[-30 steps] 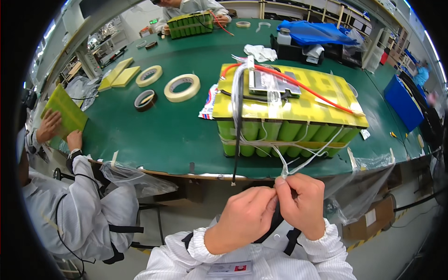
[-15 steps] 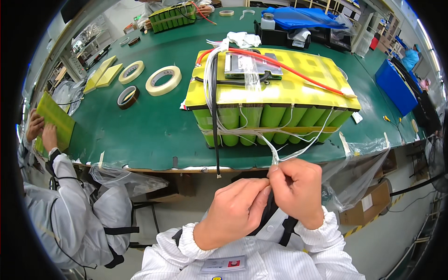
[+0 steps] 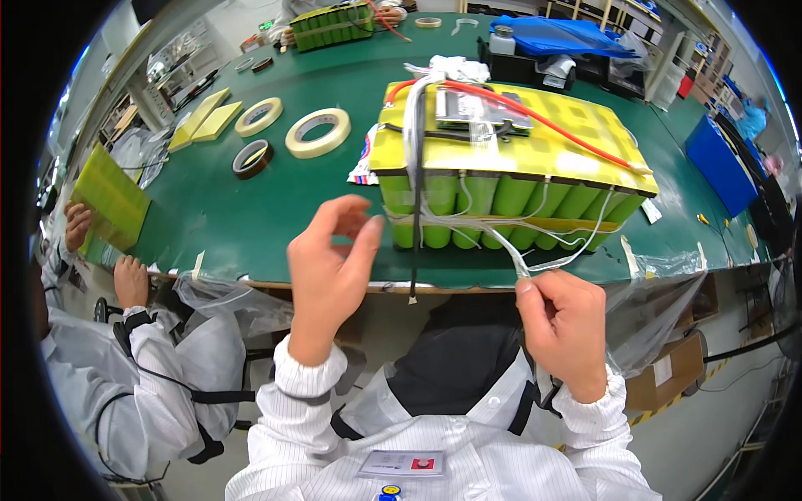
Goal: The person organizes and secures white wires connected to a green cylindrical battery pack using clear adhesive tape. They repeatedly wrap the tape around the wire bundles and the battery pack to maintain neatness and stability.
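Note:
In front of me stands a battery pack (image 3: pixel 501 200) of green cells under a yellow top sheet, with a circuit board (image 3: pixel 480 111), a red cable (image 3: pixel 543 121) and black leads on top. My right hand (image 3: pixel 570 327) pinches the end of a white wire bundle (image 3: pixel 508 248) that runs from the pack's near side over the table edge. To the left of the pack, my left hand (image 3: pixel 330 271) is raised with its fingers apart and curved, holding nothing. Close to it, a black cable (image 3: pixel 415 242) hangs down the pack's front left corner.
Tape rolls (image 3: pixel 318 134) and yellow sheets (image 3: pixel 209 117) lie on the green table (image 3: pixel 276 209). At my left, a co-worker's hand (image 3: pixel 78 225) holds a yellow panel (image 3: pixel 117 200). A blue bin (image 3: pixel 720 163) stands at the right. Clear plastic (image 3: pixel 652 309) hangs off the front edge.
My left hand has left the wire end and moved up and left, its fingers opening. My right hand keeps its pinch. The co-worker's one hand has dropped from the panel to the table edge.

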Available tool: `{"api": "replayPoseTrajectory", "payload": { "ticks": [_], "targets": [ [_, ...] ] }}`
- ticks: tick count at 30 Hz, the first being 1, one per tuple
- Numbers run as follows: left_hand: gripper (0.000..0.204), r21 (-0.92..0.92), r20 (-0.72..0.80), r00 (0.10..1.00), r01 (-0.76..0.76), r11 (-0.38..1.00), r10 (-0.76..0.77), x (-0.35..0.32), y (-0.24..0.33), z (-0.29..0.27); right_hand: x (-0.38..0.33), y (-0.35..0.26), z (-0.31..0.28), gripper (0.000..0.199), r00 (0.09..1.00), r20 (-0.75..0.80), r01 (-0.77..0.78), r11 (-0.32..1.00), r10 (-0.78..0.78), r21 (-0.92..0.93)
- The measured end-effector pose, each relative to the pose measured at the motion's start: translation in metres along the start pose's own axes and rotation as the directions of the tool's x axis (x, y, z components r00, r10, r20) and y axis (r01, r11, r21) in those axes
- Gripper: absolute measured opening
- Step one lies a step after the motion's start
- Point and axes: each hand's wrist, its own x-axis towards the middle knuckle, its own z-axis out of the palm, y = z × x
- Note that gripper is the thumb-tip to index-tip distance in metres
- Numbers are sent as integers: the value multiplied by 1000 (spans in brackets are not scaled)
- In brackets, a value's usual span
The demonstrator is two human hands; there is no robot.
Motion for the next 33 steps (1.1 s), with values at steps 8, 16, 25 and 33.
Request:
{"api": "replayPoseTrajectory", "payload": {
  "ticks": [8,16,25,33],
  "targets": [
    [44,-295,114,993,-3,956,38,1,-26,9,-3,0,-7,20,1000,23,-8,1000,8,-19],
    [54,-241,-4,1000,18,970,-20,5,-29,22,-1,-9,-10,17,996,87,28,998,-23,-61],
    [63,-192,-21,999,35,981,-40,7,-17,21,-8,-17,1,15,990,95,121,978,-106,-167],
    [66,-171,-75,997,-21,985,9,6,-17,25,-14,-13,-11,13,985,139,127,975,-103,-183]
  ]
}}
